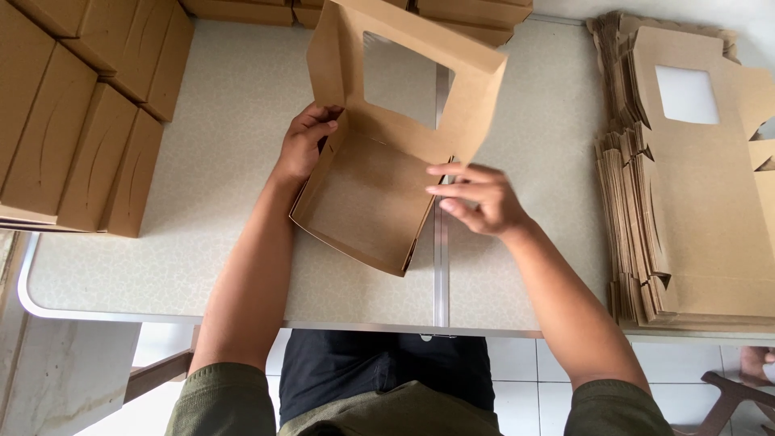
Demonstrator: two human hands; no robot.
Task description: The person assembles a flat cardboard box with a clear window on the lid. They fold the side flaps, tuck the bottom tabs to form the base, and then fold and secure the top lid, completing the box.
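A brown cardboard box with a raised lid that has a clear window stands open on the pale table. My left hand grips the box's left wall near the rear corner. My right hand hovers at the box's right wall with fingers spread, holding nothing; whether the fingertips touch the wall I cannot tell.
Several folded boxes are stacked at the left and along the far edge. A tall pile of flat box blanks with window cut-outs lies at the right. The table's front edge runs just before my body.
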